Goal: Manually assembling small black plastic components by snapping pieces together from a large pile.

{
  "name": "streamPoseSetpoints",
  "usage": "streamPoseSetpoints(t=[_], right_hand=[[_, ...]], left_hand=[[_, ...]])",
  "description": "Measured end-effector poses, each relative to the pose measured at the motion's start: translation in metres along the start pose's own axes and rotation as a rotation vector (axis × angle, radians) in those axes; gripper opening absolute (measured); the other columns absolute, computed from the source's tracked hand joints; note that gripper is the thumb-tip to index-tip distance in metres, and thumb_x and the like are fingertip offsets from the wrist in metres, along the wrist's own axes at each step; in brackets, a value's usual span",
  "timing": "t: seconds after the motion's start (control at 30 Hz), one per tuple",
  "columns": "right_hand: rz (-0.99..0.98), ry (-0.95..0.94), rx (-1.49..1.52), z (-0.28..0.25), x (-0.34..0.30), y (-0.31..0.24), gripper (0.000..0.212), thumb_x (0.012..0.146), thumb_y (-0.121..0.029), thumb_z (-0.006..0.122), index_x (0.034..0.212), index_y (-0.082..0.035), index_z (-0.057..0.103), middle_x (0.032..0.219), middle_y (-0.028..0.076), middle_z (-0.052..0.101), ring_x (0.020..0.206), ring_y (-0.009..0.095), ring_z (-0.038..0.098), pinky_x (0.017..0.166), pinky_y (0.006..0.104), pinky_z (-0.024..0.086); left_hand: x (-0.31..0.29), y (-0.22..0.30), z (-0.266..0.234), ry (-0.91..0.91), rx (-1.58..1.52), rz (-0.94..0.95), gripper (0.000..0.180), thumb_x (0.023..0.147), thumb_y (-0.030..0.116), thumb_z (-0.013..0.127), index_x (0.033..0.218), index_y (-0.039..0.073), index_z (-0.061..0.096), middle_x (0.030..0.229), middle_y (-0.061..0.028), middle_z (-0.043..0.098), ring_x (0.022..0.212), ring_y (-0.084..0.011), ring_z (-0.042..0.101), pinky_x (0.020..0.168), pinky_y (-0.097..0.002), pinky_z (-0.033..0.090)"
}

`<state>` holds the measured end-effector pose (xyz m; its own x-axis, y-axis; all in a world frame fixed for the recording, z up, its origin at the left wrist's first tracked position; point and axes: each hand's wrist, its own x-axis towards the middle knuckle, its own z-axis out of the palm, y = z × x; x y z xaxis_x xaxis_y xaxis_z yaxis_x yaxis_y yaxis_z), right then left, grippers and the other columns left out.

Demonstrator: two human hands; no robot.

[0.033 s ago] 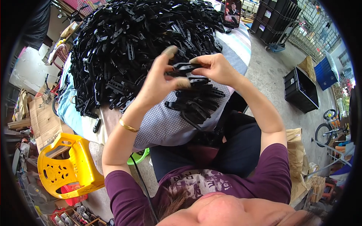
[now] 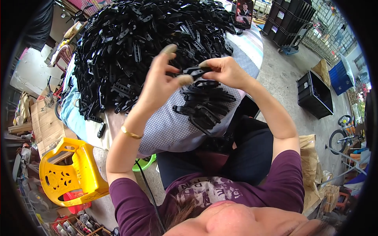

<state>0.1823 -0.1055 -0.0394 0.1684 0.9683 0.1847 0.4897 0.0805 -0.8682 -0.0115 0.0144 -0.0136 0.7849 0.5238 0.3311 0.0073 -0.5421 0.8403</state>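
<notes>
My right hand [image 2: 227, 73] pinches a small, long black plastic clip-like part [image 2: 195, 72] between thumb and fingertips, above the table's near side. My left hand [image 2: 158, 83] is just left of it, fingers and thumb spread and slightly blurred. Its thumb tip comes close to the part's left end; whether they touch I cannot tell. Behind both hands rises a big heap of similar black parts [image 2: 114, 51]. A smaller bunch of them [image 2: 206, 104] lies below my right hand, near the table edge, roughly side by side. Worn coverings show on some fingertips.
A patterned cloth [image 2: 165, 135] covers the table. At its far right stands a phone [image 2: 243, 15] with a lit screen. A yellow plastic chair [image 2: 75, 173] is at the left, with a green basin [image 2: 145, 163] nearby. Black crates [image 2: 315, 94] and a blue bin [image 2: 341, 74] stand at right.
My left hand has drawn a little to the left, away from the black part. The right hand keeps its pinch in nearly the same place.
</notes>
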Motion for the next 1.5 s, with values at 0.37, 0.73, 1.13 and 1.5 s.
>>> streamPoseSetpoints(t=[0.37, 0.73, 1.13, 1.5], right_hand=[[0.028, -0.512, -0.081, -0.004, 0.005, -0.002, 0.025, 0.084, -0.020, 0.066, 0.100, -0.002, 0.067, 0.078, 0.002, 0.065, 0.069, 0.008, 0.055, 0.064, 0.0242, 0.046], [-0.343, 0.146, -0.649, 0.041, 0.035, 0.020, 0.021, 0.080, -0.021, 0.063, 0.094, -0.005, 0.067, 0.082, 0.012, 0.066, 0.082, 0.029, 0.063, 0.073, 0.0383, 0.050], [-0.233, 0.187, -0.539, 0.020, 0.013, -0.002, 0.031, 0.068, -0.009, 0.066, 0.097, -0.002, 0.058, 0.082, 0.010, 0.063, 0.069, 0.024, 0.063, 0.061, 0.0334, 0.050], [-0.195, 0.039, 0.396, 0.026, 0.007, -0.022, 0.032, 0.082, -0.002, 0.068, 0.113, 0.002, 0.058, 0.091, 0.005, 0.065, 0.080, 0.010, 0.063, 0.071, 0.0235, 0.054]], left_hand=[[-0.078, -0.020, -0.057, -0.079, 1.039, 0.023, 0.033, 0.075, 0.007, 0.065, 0.106, 0.003, 0.055, 0.097, -0.0129, 0.050, 0.087, -0.0301, 0.056, 0.073, -0.0371, 0.049], [-0.027, -0.034, -0.007, -0.096, 0.893, 0.267, 0.018, 0.072, -0.003, 0.057, 0.089, -0.001, 0.054, 0.083, -0.0151, 0.057, 0.081, -0.0314, 0.058, 0.069, -0.0367, 0.050], [-0.002, -0.014, 0.013, 0.057, 0.293, 0.032, 0.026, 0.079, 0.003, 0.065, 0.104, 0.001, 0.060, 0.083, -0.0093, 0.065, 0.080, -0.0183, 0.063, 0.070, -0.0290, 0.051], [0.002, -0.043, -0.010, -0.181, -1.100, -0.347, 0.035, 0.094, 0.013, 0.052, 0.127, 0.002, 0.049, 0.103, -0.0079, 0.061, 0.086, -0.0186, 0.062, 0.080, -0.0326, 0.052]])
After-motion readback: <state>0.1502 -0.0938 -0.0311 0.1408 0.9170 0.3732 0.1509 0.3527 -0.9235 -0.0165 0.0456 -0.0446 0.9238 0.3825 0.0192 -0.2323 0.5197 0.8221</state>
